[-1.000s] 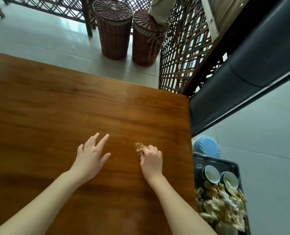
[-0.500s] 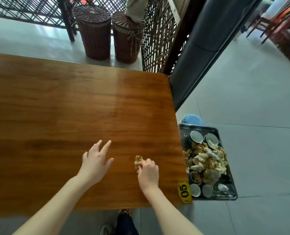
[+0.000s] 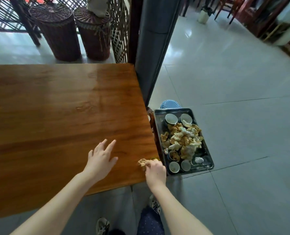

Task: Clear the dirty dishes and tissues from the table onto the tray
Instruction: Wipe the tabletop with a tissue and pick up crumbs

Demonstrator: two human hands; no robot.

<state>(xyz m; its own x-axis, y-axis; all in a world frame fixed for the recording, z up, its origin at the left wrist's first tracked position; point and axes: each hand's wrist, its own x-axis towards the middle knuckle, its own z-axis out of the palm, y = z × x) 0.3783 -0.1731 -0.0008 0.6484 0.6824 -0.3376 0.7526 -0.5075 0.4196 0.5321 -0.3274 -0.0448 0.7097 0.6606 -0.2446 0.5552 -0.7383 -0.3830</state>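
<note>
My right hand [image 3: 155, 172] grips a crumpled brownish tissue [image 3: 142, 162] at the right front corner of the wooden table [image 3: 56, 116]. My left hand [image 3: 100, 160] lies flat on the tabletop with fingers spread, just left of the tissue. Beside the table's right edge sits a dark metal tray [image 3: 208, 160] holding several small bowls [image 3: 170, 118] and a heap of dirty tissues [image 3: 183, 139]. A yellow tag is partly hidden behind my right hand.
A blue ribbed stool [image 3: 169, 103] peeks out behind the tray. Two wicker baskets [image 3: 59, 31] stand beyond the table by a lattice screen [image 3: 118, 28]. A grey pillar [image 3: 152, 48] rises at the table's far right corner. Tiled floor spreads to the right.
My right hand has dragged the tissue rightward to the table's corner, close to the tray. The view has swung right and pulled back, showing the whole tray and more floor.
</note>
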